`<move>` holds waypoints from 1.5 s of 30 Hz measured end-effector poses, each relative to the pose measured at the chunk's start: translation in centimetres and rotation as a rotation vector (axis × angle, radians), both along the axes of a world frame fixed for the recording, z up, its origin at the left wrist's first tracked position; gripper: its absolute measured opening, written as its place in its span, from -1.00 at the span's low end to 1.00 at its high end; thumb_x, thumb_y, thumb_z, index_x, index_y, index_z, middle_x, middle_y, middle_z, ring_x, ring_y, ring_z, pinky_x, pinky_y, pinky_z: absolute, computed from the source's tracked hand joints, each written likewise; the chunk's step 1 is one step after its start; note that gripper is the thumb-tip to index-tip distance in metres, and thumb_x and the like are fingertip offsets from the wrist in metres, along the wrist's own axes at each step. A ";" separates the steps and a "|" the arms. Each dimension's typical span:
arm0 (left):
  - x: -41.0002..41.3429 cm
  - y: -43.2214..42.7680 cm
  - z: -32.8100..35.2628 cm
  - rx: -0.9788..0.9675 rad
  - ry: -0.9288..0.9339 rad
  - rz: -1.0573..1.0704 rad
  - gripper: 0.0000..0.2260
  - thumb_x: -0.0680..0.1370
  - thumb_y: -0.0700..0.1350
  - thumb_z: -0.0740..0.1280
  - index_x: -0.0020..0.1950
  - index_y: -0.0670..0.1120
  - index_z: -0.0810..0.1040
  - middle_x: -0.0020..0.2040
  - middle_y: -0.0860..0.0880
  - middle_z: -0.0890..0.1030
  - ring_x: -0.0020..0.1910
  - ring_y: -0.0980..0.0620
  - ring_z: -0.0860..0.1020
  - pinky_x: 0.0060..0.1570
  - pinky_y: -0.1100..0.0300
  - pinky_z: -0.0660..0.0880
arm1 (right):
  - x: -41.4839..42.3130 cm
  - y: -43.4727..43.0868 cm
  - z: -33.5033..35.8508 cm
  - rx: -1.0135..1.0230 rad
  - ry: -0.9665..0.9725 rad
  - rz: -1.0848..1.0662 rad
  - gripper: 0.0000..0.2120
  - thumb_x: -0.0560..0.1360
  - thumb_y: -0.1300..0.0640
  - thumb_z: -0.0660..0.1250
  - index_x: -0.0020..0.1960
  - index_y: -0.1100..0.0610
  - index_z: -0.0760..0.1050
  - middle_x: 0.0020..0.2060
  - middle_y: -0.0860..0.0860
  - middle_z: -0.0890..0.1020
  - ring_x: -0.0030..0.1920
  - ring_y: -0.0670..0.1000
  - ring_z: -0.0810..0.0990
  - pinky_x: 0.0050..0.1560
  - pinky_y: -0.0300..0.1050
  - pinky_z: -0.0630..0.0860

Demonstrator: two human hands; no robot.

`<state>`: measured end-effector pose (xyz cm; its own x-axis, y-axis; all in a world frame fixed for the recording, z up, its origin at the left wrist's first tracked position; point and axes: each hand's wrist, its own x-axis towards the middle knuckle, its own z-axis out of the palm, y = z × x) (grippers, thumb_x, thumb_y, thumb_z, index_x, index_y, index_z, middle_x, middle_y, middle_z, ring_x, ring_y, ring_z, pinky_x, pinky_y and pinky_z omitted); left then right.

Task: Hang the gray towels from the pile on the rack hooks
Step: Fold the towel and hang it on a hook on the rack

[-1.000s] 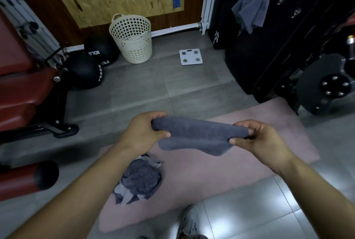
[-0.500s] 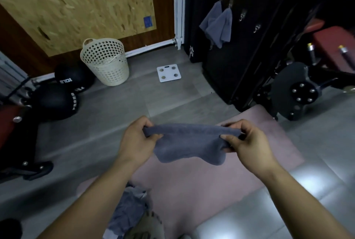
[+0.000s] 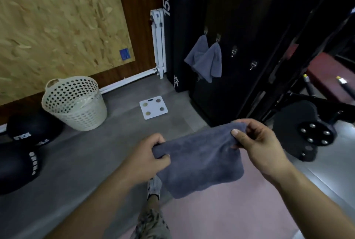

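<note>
A gray towel (image 3: 201,164) is stretched between both hands above the floor. My left hand (image 3: 148,158) grips its left corner and my right hand (image 3: 255,146) pinches its right corner between thumb and fingers. On the black rack (image 3: 240,27) ahead, two gray towels (image 3: 205,58) hang from the two leftmost hooks. Two bare metal hooks (image 3: 233,51) (image 3: 253,65) follow to their right. The towel pile is out of view.
A pink mat (image 3: 221,213) lies underfoot, and my shoe (image 3: 153,185) steps forward on the gray floor. A white perforated basket (image 3: 75,102), black medicine balls (image 3: 21,146) and a white scale (image 3: 153,107) lie to the left. Black gym equipment with a bolted plate (image 3: 315,135) stands right.
I have moved toward the rack, which now appears larger and closer. The pile has left the view. The towel stays stretched between both hands, now tilted up toward the right.
</note>
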<state>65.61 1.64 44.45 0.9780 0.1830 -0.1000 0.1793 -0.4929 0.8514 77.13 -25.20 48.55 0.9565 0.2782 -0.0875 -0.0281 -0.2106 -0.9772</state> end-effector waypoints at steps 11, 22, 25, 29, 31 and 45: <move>31.8 15.5 -4.2 -0.119 0.261 -0.370 -0.80 0.42 -0.09 0.29 -0.02 0.08 0.35 -0.22 0.17 0.43 -0.30 0.18 0.36 -0.25 0.19 0.37 | 26.5 15.2 -2.3 -0.145 0.036 -0.181 -0.86 0.58 0.30 0.35 0.07 0.11 0.60 -0.20 -0.05 0.70 -0.18 -0.14 0.65 -0.15 -0.24 0.55; 53.3 9.5 -3.1 -0.200 0.246 -0.584 -0.77 0.59 -0.21 0.36 0.23 -0.01 0.54 0.19 0.11 0.60 0.15 0.26 0.53 0.17 0.40 0.40 | 40.9 12.5 -3.0 -0.438 0.096 0.040 -0.73 0.60 0.34 0.28 0.17 0.02 0.56 -0.14 -0.23 0.59 -0.12 -0.38 0.57 -0.09 -0.50 0.42; 59.5 6.8 -3.3 -0.246 0.156 -0.706 -0.52 0.59 -0.31 0.34 0.45 0.05 0.41 0.39 0.19 0.48 0.32 0.35 0.44 0.18 0.38 0.41 | 44.1 10.8 -4.8 -0.427 0.109 0.084 -0.71 0.62 0.30 0.26 0.14 -0.07 0.56 -0.15 -0.34 0.61 -0.04 -0.27 0.60 -0.04 -0.41 0.45; 65.9 4.0 -5.3 -0.238 0.165 -0.927 -0.35 0.56 -0.32 0.37 0.56 0.10 0.26 0.47 0.23 0.42 -0.15 0.28 0.44 -0.10 0.27 0.47 | 47.8 9.7 -7.5 -0.310 0.097 0.046 -0.67 0.61 0.32 0.28 0.10 -0.10 0.60 -0.04 -0.12 0.66 0.03 -0.07 0.65 0.06 -0.17 0.56; 68.1 3.1 -6.4 -0.219 0.186 -0.956 -0.37 0.56 -0.32 0.38 0.55 0.06 0.29 0.42 0.12 0.49 0.13 0.36 0.51 -0.13 0.41 0.44 | 49.3 9.3 -9.1 -0.249 0.096 0.032 -0.69 0.61 0.33 0.29 0.09 -0.07 0.61 0.00 -0.05 0.66 0.06 -0.01 0.64 0.09 -0.07 0.58; 74.7 1.3 -13.7 -0.192 -0.029 -1.063 -0.88 0.52 -0.03 0.43 -0.17 0.04 0.53 -0.01 0.04 0.57 -0.11 0.19 0.54 -0.09 0.24 0.44 | 52.3 8.4 -15.2 -0.063 -0.031 -0.219 -0.74 0.49 0.17 0.36 0.16 0.00 0.64 0.07 -0.02 0.67 0.13 0.06 0.66 0.09 0.06 0.63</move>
<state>140.27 2.93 30.78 0.6288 -0.7775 -0.0104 -0.2833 -0.2416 0.9281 129.39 -16.84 33.38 0.9959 0.0591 -0.0679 -0.0500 -0.2634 -0.9634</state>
